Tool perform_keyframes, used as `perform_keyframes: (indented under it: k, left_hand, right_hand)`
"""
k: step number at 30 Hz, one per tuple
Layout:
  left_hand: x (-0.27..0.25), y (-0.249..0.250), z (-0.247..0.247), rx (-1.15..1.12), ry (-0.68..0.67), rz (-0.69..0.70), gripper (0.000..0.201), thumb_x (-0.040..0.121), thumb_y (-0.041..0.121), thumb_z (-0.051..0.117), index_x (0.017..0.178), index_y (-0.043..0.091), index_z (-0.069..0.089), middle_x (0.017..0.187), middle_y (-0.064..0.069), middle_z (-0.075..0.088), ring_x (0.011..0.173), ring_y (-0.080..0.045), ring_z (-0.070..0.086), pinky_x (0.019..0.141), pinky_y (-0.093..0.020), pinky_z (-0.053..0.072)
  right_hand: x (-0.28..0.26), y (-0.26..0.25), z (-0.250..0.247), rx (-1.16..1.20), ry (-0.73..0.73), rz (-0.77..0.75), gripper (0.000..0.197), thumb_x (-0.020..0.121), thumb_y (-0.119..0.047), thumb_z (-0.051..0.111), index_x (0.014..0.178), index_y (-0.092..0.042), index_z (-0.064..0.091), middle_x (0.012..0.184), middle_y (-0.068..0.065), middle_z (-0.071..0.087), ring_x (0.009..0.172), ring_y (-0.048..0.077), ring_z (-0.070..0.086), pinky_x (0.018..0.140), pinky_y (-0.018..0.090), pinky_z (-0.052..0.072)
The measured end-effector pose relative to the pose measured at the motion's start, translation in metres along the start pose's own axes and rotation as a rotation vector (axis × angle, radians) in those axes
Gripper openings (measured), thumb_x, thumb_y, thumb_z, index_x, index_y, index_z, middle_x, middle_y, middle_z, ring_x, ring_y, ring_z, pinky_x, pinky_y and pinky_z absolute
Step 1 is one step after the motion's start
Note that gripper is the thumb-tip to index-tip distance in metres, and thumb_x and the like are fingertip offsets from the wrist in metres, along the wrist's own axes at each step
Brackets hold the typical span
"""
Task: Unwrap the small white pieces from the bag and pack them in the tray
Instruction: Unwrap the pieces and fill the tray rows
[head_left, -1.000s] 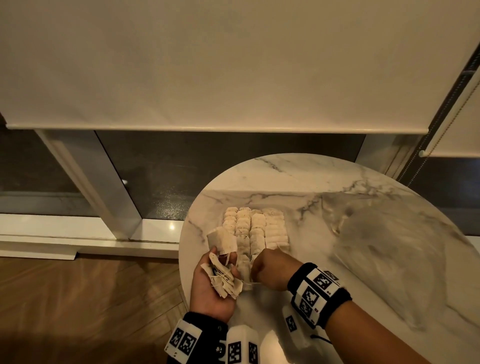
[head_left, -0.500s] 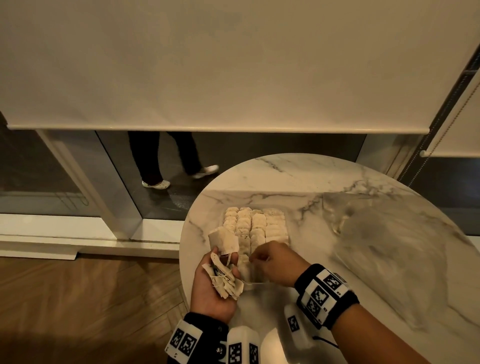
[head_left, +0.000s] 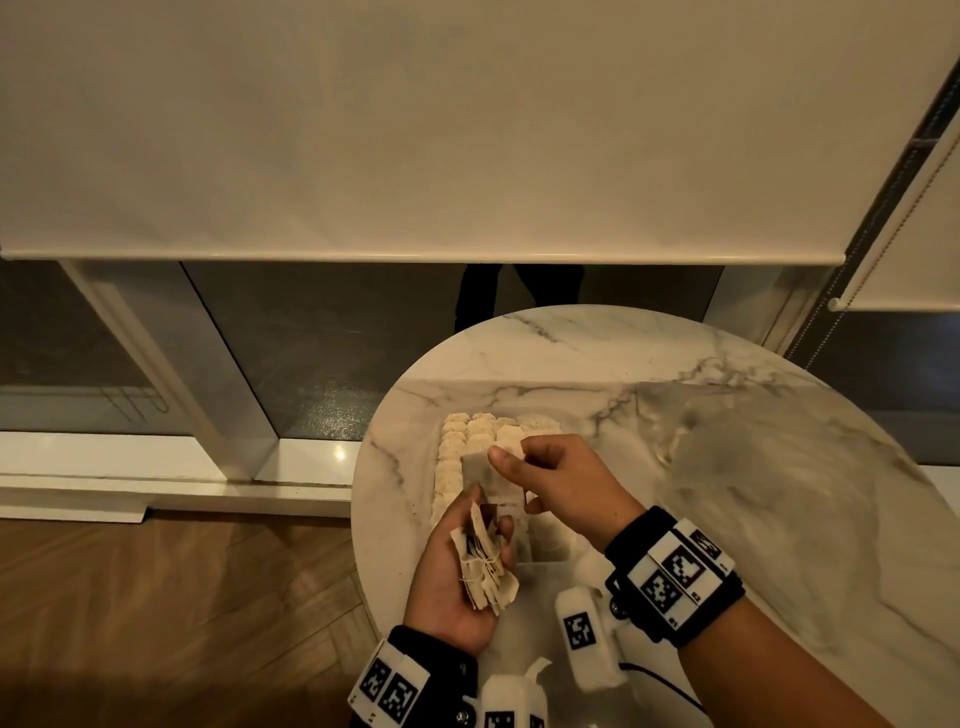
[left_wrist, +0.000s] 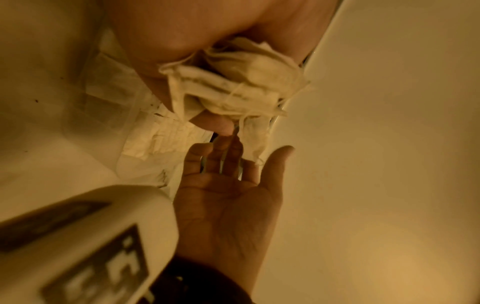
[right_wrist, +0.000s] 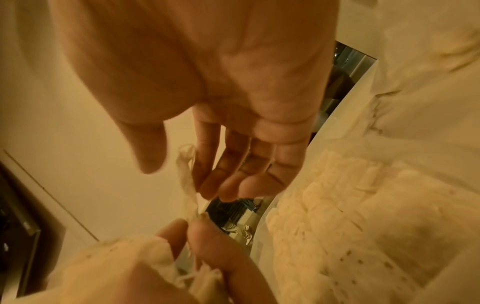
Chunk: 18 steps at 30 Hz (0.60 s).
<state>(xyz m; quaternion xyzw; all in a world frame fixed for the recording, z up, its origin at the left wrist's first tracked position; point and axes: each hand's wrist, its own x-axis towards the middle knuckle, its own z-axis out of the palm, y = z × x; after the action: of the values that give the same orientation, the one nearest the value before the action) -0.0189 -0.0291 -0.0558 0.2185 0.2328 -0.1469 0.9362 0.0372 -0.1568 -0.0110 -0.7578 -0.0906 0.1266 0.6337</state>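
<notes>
Right hand (head_left: 563, 480) pinches white piece (head_left: 491, 478); left hand (head_left: 457, 582) grips bundle (head_left: 485, 569).

The head camera looks steeply down from above onto the round white marble table (head_left: 597, 358), with the cream roller blind (head_left: 415, 130) beyond it. The left wrist camera sits close under its palm, facing across the table top. The right wrist camera, equally close, faces the table's far edge. All three share the clear plastic tray of small white pieces (head_left: 467, 431).
</notes>
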Motion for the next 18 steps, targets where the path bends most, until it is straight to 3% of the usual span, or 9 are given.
perform_keyframes:
  k: [3, 6, 9, 12, 16, 18]
  left_hand:
    - [0.0, -0.002, 0.003, 0.031, 0.014, 0.011, 0.015, 0.086, 0.028, 0.07, 0.091, 0.014, 0.07, 0.072, -0.002, 0.065, 0.057, -0.01, 0.065, 0.044, -0.021, 0.05]
    - [-0.003, -0.002, 0.006, 0.032, 0.014, -0.019, 0.015, 0.082, 0.028, 0.07, 0.084, 0.013, 0.069, 0.07, -0.002, 0.066, 0.055, -0.012, 0.065, 0.043, -0.021, 0.049]
    - [-0.002, 0.005, -0.001, -0.039, 0.057, -0.037, 0.01, 0.084, 0.026, 0.067, 0.084, 0.016, 0.069, 0.072, 0.0, 0.068, 0.057, -0.015, 0.067, 0.047, -0.023, 0.053]
    - [0.0, 0.018, -0.011, -0.121, 0.07, -0.062, 0.017, 0.09, 0.032, 0.059, 0.086, 0.019, 0.069, 0.082, 0.002, 0.067, 0.065, -0.018, 0.068, 0.051, -0.024, 0.055]
    - [0.002, 0.03, -0.019, -0.112, 0.107, -0.011, 0.016, 0.091, 0.03, 0.056, 0.083, 0.021, 0.067, 0.081, 0.004, 0.066, 0.063, -0.018, 0.067, 0.048, -0.023, 0.053]
    - [0.002, 0.031, -0.021, -0.107, 0.112, -0.001, 0.016, 0.092, 0.03, 0.056, 0.084, 0.021, 0.067, 0.081, 0.004, 0.067, 0.062, -0.017, 0.067, 0.048, -0.023, 0.053]
  right_hand:
    - [0.002, 0.001, -0.005, 0.082, 0.071, 0.02, 0.008, 0.09, -0.011, 0.071, 0.083, -0.007, 0.073, 0.075, 0.01, 0.07, 0.07, 0.02, 0.063, 0.064, 0.036, 0.053]
    - [0.005, 0.0, -0.01, 0.122, 0.106, 0.028, 0.006, 0.091, -0.005, 0.069, 0.095, -0.001, 0.07, 0.09, 0.022, 0.073, 0.074, 0.023, 0.068, 0.068, 0.041, 0.058]
    - [0.008, -0.002, -0.017, 0.108, 0.135, 0.025, 0.002, 0.094, -0.006, 0.065, 0.095, -0.006, 0.067, 0.089, 0.018, 0.072, 0.078, 0.021, 0.068, 0.067, 0.04, 0.062]
    - [0.013, 0.004, -0.026, -0.005, 0.148, 0.037, 0.006, 0.097, -0.012, 0.062, 0.091, -0.015, 0.063, 0.085, 0.004, 0.068, 0.079, 0.017, 0.064, 0.068, 0.042, 0.061]
    - [0.018, 0.015, -0.04, -0.46, 0.042, 0.016, 0.005, 0.099, -0.022, 0.057, 0.097, -0.019, 0.061, 0.086, -0.003, 0.065, 0.073, 0.013, 0.06, 0.063, 0.038, 0.059]
    - [0.021, 0.019, -0.042, -0.666, -0.06, 0.049, 0.008, 0.099, -0.022, 0.054, 0.099, -0.021, 0.062, 0.085, -0.007, 0.063, 0.069, 0.011, 0.06, 0.059, 0.031, 0.054]
